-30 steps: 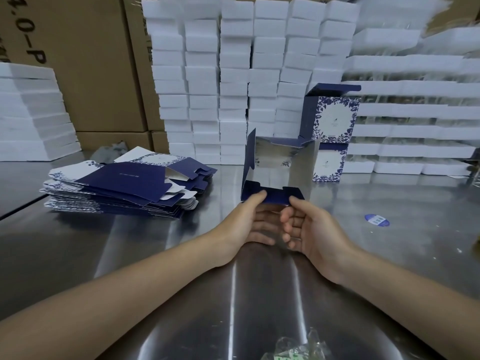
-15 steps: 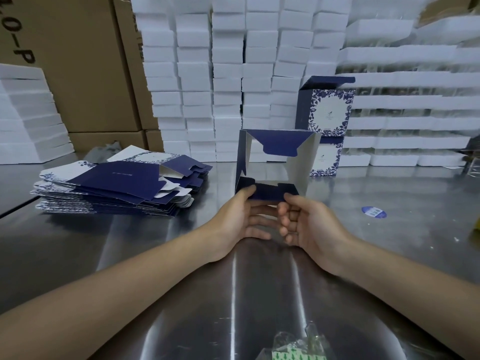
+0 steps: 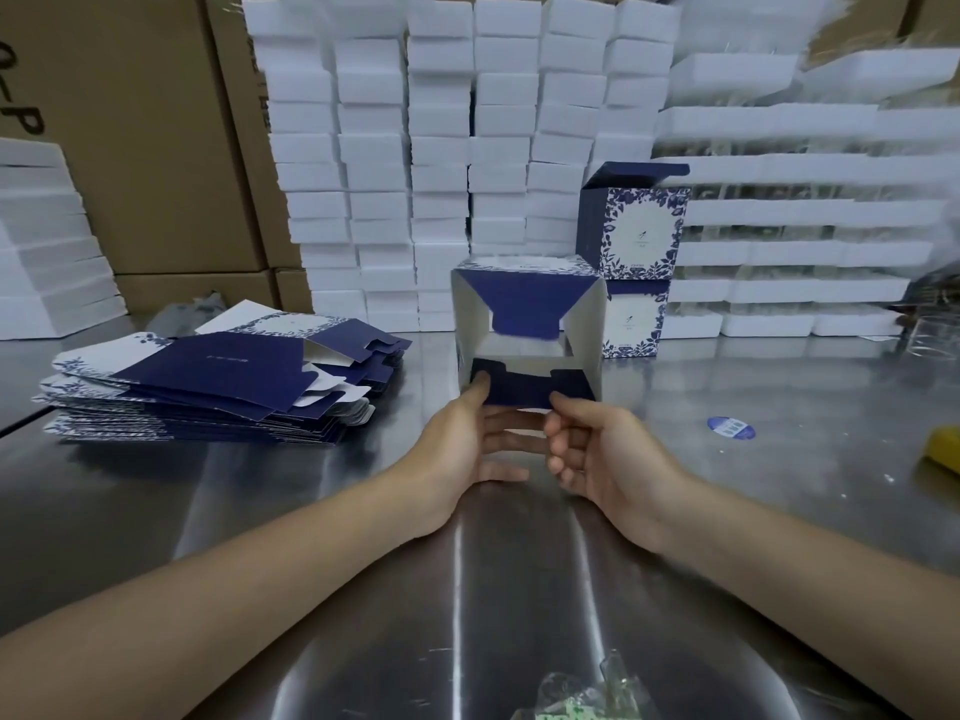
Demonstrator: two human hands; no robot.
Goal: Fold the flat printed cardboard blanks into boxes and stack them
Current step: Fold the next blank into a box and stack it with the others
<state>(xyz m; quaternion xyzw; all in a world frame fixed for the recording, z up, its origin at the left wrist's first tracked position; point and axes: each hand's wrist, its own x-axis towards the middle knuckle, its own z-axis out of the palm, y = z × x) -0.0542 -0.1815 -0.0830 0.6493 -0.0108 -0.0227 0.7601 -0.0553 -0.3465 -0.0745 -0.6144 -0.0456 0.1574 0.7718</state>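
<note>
**A:** Surface?
**B:** Steel table, polished, with bright glare in streaks.
**A:** Along the table's far edge?
**B:** Foam blocks, white, in columns, centre. Foam slabs, longer, right end. White pile, past the left end.
**A:** Behind the table's far left?
**B:** Cartons, brown, stacked, black lettering.
**A:** On the table?
**B:** Blue sticker, right side. Yellow object, right edge, kind unclear.

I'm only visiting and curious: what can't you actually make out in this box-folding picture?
Head view:
Print on the finished boxes: too small.
Far flap of the half-folded box: motion-blurred.
Right edge cuts off the yellow thing.
Bottom edge cuts off the plastic bag.
Left edge cuts off lettering on the carton.
</note>
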